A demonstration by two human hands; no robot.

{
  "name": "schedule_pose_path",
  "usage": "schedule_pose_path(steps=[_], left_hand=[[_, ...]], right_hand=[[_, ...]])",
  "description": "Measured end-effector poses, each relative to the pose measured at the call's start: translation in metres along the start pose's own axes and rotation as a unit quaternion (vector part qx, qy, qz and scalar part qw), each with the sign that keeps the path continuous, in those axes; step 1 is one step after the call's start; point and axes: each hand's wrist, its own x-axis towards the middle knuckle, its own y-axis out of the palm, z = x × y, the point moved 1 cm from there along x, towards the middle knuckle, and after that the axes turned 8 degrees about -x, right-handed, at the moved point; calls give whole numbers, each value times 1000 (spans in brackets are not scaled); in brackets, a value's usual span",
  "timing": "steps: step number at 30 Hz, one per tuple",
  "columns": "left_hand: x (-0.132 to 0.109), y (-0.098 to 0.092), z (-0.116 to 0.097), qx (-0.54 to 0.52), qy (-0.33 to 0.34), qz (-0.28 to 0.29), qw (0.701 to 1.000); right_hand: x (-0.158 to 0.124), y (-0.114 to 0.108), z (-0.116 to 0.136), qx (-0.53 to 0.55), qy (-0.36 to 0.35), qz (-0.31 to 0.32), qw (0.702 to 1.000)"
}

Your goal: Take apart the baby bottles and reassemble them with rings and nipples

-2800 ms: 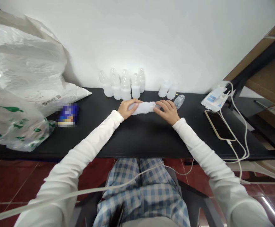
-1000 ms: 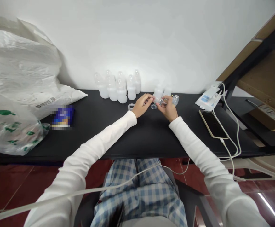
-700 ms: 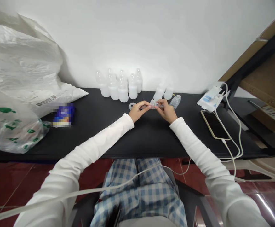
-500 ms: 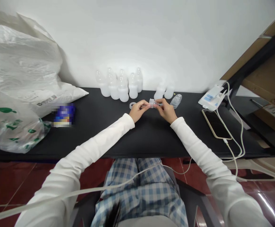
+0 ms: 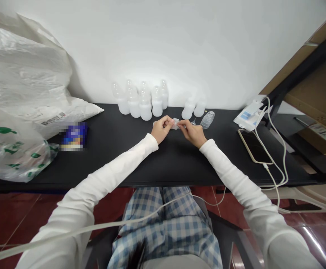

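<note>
My left hand (image 5: pixel 160 129) and my right hand (image 5: pixel 192 133) meet over the middle of the black desk (image 5: pixel 140 160). Both pinch a small clear plastic part (image 5: pixel 175 123) between their fingertips. Behind them, against the white wall, stands a cluster of several white translucent bottles (image 5: pixel 140 99). Two more open white bottles (image 5: pixel 193 108) stand to the right of the cluster. A clear cap (image 5: pixel 207 119) lies on its side just right of my right hand.
Large white plastic bags (image 5: pixel 25 93) fill the desk's left end, with a small blue packet (image 5: pixel 74 136) beside them. A phone (image 5: pixel 254 146) on a white cable and a white box (image 5: pixel 248 114) lie at the right. A wooden shelf frame (image 5: pixel 305 74) stands at the far right.
The white bottle I held lying on the desk 2.8 s ago is out of my hands. Both hands now work a small clear part, shifted slightly left over the last half second.
</note>
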Motion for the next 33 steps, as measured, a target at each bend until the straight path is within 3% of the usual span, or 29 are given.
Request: schedule_pose_path(steps=[5, 11, 15, 18, 22, 26, 29, 33], left_hand=[[2, 5, -6, -100, -110, 1, 989], [4, 2, -18, -201, -282, -17, 938], [8, -4, -22, -228, -389, 33, 892], [11, -8, -24, -208, -423, 73, 879], [16, -21, -22, -189, -393, 48, 899], [21, -45, -10, -156, -289, -25, 944], [25, -62, 4, -115, -193, -58, 973], [29, -76, 22, -110, -143, -106, 978]], right_hand=[[-2, 0, 2, -55, -37, 22, 998], [-4, 2, 5, -85, -112, 39, 989], [-5, 0, 5, -109, -177, 47, 977], [-6, -4, 3, -114, -216, 48, 969], [-7, -12, -10, -104, -211, 12, 972], [-5, -25, -32, -100, -77, -34, 991], [-3, -30, -42, -74, -10, 8, 997], [-3, -26, -48, -21, -8, 74, 997]])
